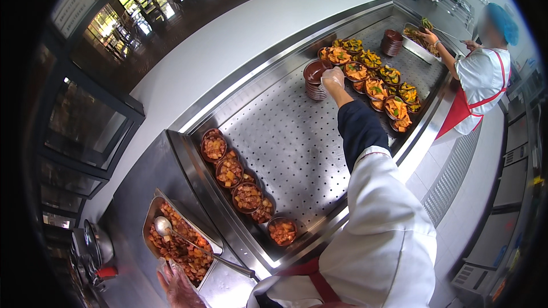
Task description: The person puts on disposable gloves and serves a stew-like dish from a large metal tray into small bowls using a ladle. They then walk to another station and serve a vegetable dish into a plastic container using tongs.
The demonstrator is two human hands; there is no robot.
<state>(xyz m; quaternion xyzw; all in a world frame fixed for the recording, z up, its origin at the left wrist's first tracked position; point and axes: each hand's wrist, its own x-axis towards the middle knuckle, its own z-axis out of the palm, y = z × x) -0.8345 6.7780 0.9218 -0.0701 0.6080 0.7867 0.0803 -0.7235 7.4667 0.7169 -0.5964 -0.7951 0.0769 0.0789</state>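
My right hand (333,80), in a clear plastic glove, grips the rim of the top brown bowl (317,71) on a stack of brown bowls (316,92). That stack stands on the perforated steel counter well (295,145). My left hand (177,284), also gloved, is beside the near corner of a steel tray (155,209) and holds nothing. Diced meat and potato (188,239) fill the tray, and a long-handled metal ladle (164,226) lies across it. Filled bowls of the same food (247,197) sit along the well's left side, some stacked on others.
Bowls of orange slices (376,89) and of green-yellow squash (389,75) stand stacked at the right. Beyond them are another bowl stack (391,42) and a food tray (421,49), where a co-worker (483,72) serves food. A white ledge (239,47) borders the well.
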